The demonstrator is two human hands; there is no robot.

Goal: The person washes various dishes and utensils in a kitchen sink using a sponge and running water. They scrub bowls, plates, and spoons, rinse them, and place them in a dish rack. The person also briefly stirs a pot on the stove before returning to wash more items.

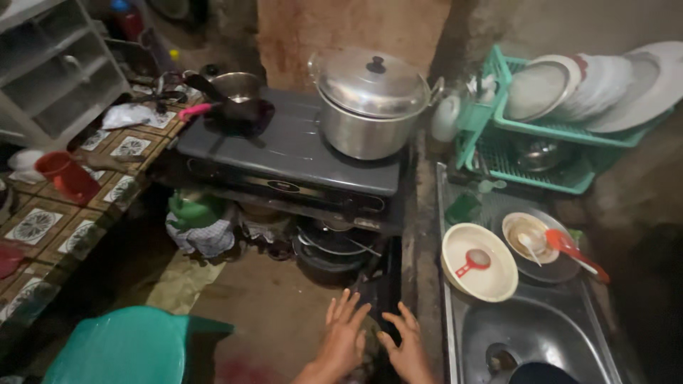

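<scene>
We are finding both hands low, below the stove (284,153): left hand (343,334) and right hand (405,345) are hovering with fingers spread, gripping nothing, seemingly reaching for a dim item between them. Closing on it demands care; the sink (455,334) edge is crowding the right, floor lying open leftward.

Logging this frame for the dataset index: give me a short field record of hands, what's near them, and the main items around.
left hand: open, fingers spread, holding nothing
right hand: open, fingers spread, holding nothing
hands position: low, beside the sink edge, below the stove
on stove: lidded metal pot, dark pan with pink handle
by sink: cream bowl with small red strainer
rack: green dish rack with plates
lower left: green plastic stool
</scene>
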